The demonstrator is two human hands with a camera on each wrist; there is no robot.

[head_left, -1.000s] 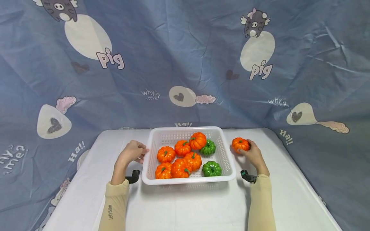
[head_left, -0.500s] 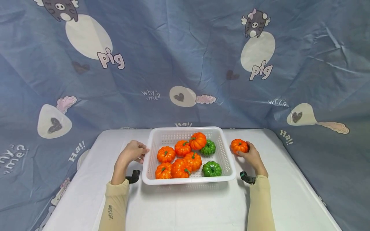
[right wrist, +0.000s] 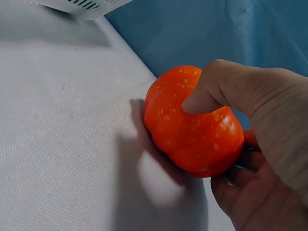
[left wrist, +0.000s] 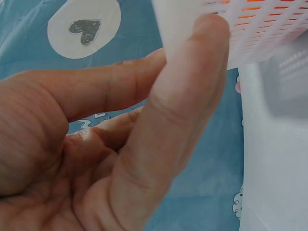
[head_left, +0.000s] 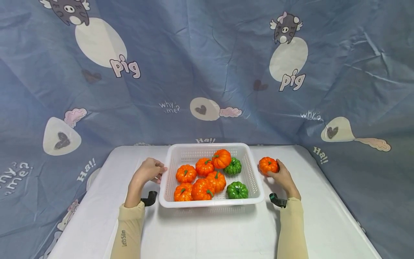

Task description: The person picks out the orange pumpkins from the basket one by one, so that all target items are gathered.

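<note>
Pumpkin (head_left: 267, 166) shifted slightly down-frame | right hand (head_left: 283, 177) grips it, apart from basket (head_left: 207, 204) | left hand (head_left: 149, 171) touches left rim (head_left: 162, 192), pinch unclear

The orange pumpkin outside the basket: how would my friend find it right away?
On the white table sits a white basket. Just right of it, the right hand holds an orange pumpkin. It's the only pumpkin outside the basket.
</note>
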